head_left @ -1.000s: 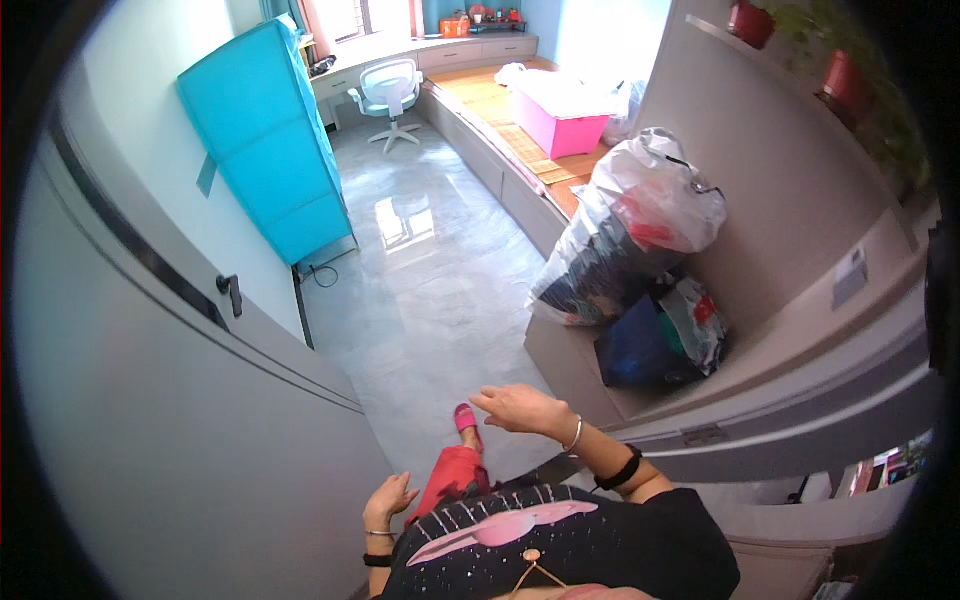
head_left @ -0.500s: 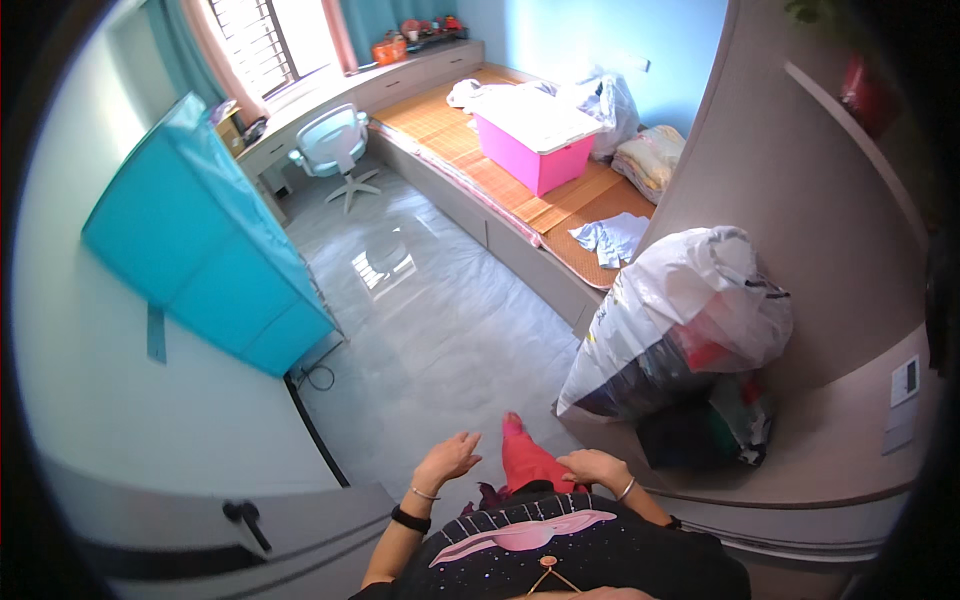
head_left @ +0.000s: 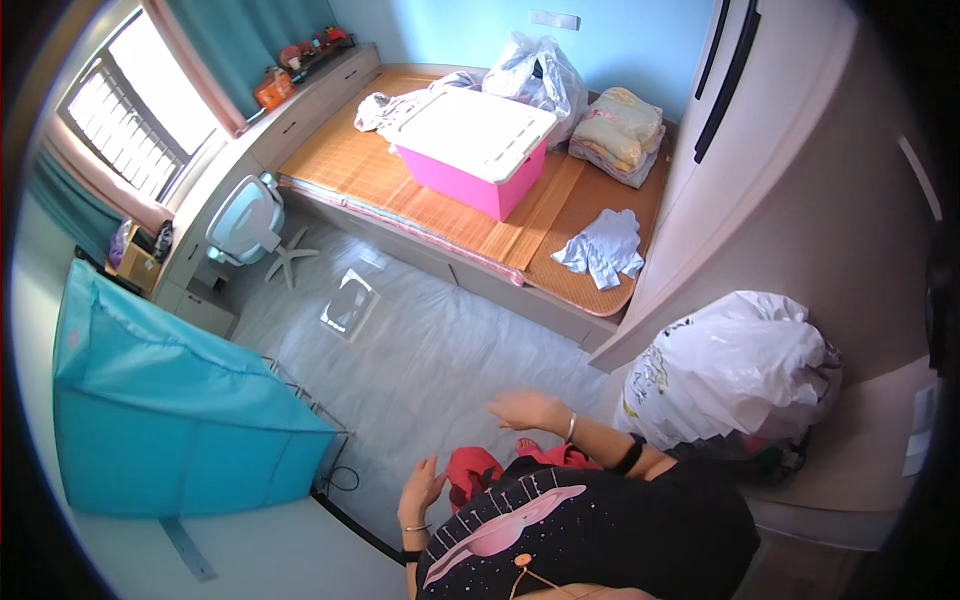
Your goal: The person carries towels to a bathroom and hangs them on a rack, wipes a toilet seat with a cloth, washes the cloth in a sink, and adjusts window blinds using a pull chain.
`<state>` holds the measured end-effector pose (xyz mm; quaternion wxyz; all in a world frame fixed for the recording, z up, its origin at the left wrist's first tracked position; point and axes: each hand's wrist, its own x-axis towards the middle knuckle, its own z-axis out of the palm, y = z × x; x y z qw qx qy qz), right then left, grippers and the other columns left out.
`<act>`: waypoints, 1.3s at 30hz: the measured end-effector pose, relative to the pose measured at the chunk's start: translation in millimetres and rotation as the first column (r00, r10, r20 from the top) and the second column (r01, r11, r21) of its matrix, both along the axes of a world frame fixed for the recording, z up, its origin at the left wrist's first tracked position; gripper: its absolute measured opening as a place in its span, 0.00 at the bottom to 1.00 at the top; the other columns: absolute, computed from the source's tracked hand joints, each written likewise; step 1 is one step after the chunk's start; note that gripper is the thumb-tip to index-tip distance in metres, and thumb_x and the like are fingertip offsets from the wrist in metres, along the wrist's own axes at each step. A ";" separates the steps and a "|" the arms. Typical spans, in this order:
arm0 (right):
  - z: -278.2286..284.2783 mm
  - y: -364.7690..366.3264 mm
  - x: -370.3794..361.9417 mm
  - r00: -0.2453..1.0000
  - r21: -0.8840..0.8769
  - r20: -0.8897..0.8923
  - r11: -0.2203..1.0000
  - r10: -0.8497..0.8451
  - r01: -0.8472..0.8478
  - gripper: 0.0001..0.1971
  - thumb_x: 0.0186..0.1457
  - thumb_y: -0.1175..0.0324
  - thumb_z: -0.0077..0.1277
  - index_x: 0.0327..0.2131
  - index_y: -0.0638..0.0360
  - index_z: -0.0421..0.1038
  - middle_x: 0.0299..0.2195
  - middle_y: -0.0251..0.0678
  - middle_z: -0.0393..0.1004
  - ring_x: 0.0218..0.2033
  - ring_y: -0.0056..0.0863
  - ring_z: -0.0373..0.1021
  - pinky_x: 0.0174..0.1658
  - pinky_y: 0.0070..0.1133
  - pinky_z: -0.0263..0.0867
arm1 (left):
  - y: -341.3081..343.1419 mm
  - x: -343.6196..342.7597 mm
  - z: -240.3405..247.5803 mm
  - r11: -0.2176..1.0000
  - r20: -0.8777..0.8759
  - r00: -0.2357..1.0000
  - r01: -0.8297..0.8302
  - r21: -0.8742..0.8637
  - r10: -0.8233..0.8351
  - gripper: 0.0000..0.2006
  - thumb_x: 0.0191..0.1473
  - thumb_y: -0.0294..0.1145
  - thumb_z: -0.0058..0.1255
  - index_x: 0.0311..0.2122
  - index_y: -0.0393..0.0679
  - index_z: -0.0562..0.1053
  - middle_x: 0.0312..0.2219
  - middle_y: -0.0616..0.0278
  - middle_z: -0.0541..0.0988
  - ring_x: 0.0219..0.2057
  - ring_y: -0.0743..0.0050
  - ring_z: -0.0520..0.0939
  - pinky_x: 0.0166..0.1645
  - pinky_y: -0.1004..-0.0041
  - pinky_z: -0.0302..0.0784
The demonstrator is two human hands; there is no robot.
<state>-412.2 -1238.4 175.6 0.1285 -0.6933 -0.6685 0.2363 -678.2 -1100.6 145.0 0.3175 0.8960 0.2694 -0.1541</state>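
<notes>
Low in front of my red trousers [head_left: 474, 474], my left hand [head_left: 423, 490] hangs with its fingers apart and nothing in them. My right hand [head_left: 527, 410] reaches forward over the grey floor, its fingers loosely stretched and slightly blurred; it holds nothing either. Closest to that hand, on my right, a stuffed white plastic bag [head_left: 725, 365] leans by the cabinet. Farther ahead, on the matted bed platform [head_left: 330, 150], stands a pink storage box [head_left: 465, 185] with a white lid [head_left: 480, 130]. A light blue garment [head_left: 603, 247] lies crumpled near the platform's right corner.
A turquoise fabric wardrobe [head_left: 190, 420] stands on the left, with a cable [head_left: 343, 479] on the floor beside it. A swivel chair [head_left: 247, 222] is by the window desk. Folded bedding [head_left: 620, 135] and a clear bag [head_left: 540, 80] sit behind the box. A tall cabinet [head_left: 760, 150] rises at right.
My view has turned and come nearer to the bed. My right hand has swung forward and left, out from my body. Both hands stay without anything in them.
</notes>
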 end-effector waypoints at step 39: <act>-23.3 722.1 361.5 0.936 -0.144 -0.074 0.933 -0.343 0.330 0.12 0.46 0.63 0.49 0.30 0.62 0.64 0.29 0.42 0.70 0.32 0.41 0.69 0.32 0.31 0.67 | 781.2 347.5 -51.0 0.971 -0.055 0.969 0.241 -0.003 -0.240 0.24 0.47 0.38 0.48 0.48 0.34 0.62 0.43 0.42 0.68 0.45 0.45 0.68 0.48 0.62 0.65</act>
